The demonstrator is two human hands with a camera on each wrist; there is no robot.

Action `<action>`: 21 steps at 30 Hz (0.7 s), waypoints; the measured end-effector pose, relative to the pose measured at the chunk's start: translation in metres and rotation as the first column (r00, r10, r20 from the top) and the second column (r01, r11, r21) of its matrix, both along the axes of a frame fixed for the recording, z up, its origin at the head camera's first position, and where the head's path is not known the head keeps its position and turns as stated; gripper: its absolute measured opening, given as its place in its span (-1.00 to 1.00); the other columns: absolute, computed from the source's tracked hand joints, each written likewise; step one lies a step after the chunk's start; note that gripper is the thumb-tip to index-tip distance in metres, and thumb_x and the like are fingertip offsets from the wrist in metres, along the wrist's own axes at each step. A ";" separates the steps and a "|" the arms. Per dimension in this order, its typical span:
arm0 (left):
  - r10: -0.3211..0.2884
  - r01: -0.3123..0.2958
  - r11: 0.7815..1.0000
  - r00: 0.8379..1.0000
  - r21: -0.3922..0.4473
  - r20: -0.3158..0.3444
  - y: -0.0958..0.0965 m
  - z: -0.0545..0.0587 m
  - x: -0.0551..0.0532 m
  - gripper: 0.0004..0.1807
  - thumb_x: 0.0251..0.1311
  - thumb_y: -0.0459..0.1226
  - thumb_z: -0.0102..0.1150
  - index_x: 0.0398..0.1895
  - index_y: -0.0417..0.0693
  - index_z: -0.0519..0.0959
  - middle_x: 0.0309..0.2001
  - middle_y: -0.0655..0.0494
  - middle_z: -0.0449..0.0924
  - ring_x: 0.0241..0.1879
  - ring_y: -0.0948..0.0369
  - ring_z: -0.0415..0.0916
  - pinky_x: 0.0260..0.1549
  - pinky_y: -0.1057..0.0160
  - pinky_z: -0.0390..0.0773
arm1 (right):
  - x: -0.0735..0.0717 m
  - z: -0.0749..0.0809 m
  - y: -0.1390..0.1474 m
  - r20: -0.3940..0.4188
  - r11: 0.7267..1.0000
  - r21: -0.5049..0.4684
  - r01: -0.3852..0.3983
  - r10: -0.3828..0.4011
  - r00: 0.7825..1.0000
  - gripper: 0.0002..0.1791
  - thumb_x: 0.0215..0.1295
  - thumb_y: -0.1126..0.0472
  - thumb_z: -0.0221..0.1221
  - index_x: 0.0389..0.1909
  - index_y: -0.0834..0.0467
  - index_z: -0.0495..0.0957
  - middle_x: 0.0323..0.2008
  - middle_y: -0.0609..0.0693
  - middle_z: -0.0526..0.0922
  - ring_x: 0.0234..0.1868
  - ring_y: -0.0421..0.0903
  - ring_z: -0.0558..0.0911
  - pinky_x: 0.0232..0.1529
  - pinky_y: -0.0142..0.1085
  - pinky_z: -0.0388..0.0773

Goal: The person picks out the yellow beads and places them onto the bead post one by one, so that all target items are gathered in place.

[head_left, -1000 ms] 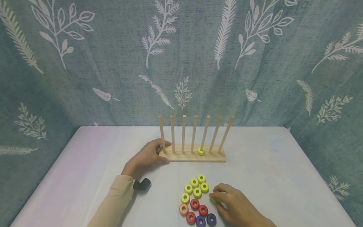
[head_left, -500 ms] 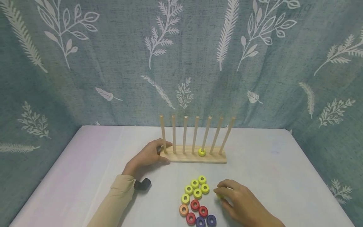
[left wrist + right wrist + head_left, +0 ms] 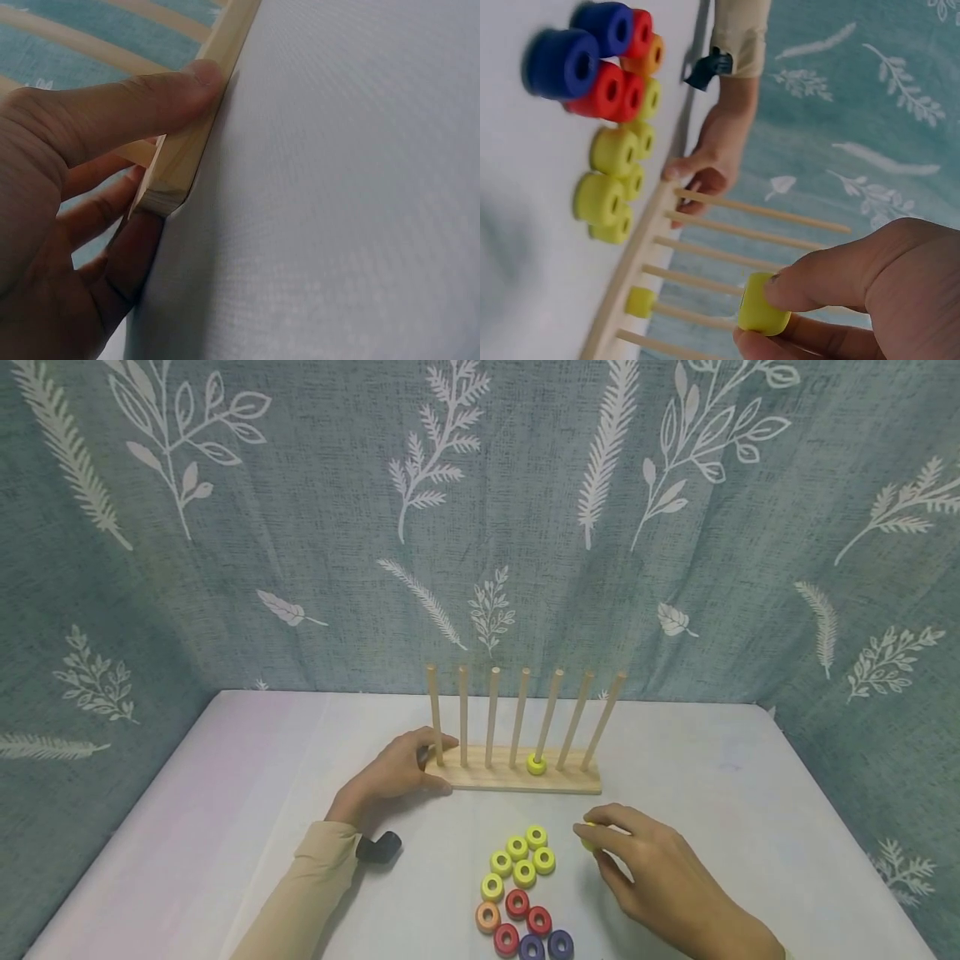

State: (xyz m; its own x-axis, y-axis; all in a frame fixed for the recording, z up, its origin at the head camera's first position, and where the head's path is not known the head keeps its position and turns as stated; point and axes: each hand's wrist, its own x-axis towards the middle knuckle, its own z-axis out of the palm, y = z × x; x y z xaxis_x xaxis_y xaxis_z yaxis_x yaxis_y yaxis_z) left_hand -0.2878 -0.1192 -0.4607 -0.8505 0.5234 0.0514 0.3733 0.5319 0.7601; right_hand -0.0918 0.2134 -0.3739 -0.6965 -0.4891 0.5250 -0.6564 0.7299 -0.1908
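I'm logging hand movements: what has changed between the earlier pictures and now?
The right hand, pinching a yellow ring, has moved forward and slightly right; nothing was newly grasped or released. Unchanged: the left hand grips the wooden peg rack at its left end, the threaded yellow ring sits on its peg, and the loose rings lie in place.

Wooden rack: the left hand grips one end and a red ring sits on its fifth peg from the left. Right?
Not quite: in the head view, the ring on that peg is yellow, not red. The left hand does grip the rack.
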 end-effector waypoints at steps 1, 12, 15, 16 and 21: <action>0.000 0.000 1.000 1.000 0.001 0.001 0.000 0.000 0.000 -0.28 -0.17 -0.25 0.64 0.19 -0.05 0.59 0.21 0.09 0.55 0.38 -0.04 0.28 0.35 -0.13 0.20 | -0.001 0.003 0.000 -0.009 1.000 -0.002 0.001 -0.001 1.000 -0.52 -0.17 0.50 0.46 -0.14 0.09 0.73 -0.12 -0.09 0.65 -0.17 -0.15 0.68 -0.29 -0.28 0.67; -0.007 0.007 1.000 1.000 0.000 0.005 -0.002 0.000 0.000 -0.28 -0.15 -0.24 0.63 0.20 -0.02 0.58 0.22 0.09 0.54 0.38 -0.04 0.27 0.35 -0.12 0.20 | -0.011 0.027 0.005 -0.126 1.000 -0.012 -0.022 0.020 0.992 -0.52 -0.14 0.52 0.37 -0.10 0.12 0.73 -0.11 -0.02 0.66 -0.19 -0.08 0.70 -0.37 -0.26 0.64; -0.002 0.002 1.000 1.000 0.002 0.015 -0.002 0.000 0.000 -0.27 -0.16 -0.25 0.63 0.20 -0.03 0.58 0.23 0.08 0.54 0.38 -0.05 0.26 0.36 -0.13 0.19 | -0.013 0.033 0.005 -0.140 1.000 -0.011 -0.019 0.018 0.990 -0.53 -0.13 0.52 0.38 -0.11 0.13 0.73 -0.10 0.00 0.66 -0.19 -0.07 0.69 -0.37 -0.23 0.65; 0.000 0.000 1.000 1.000 0.001 0.016 -0.002 0.000 0.000 -0.27 -0.16 -0.25 0.63 0.20 -0.02 0.58 0.23 0.09 0.54 0.38 -0.05 0.26 0.35 -0.13 0.19 | -0.014 0.035 0.005 -0.139 1.000 -0.009 -0.016 0.015 0.990 -0.52 -0.12 0.52 0.37 -0.10 0.13 0.73 -0.10 -0.01 0.66 -0.19 -0.08 0.69 -0.38 -0.23 0.65; -0.001 0.001 1.000 1.000 0.002 0.014 -0.001 0.001 0.001 -0.27 -0.17 -0.24 0.64 0.20 -0.01 0.58 0.22 0.08 0.54 0.38 -0.05 0.27 0.34 -0.14 0.21 | -0.018 0.042 0.005 -0.138 0.999 -0.014 -0.034 0.032 0.990 -0.54 0.00 0.50 0.29 -0.02 0.14 0.71 -0.07 0.00 0.65 -0.18 -0.08 0.67 -0.39 -0.24 0.63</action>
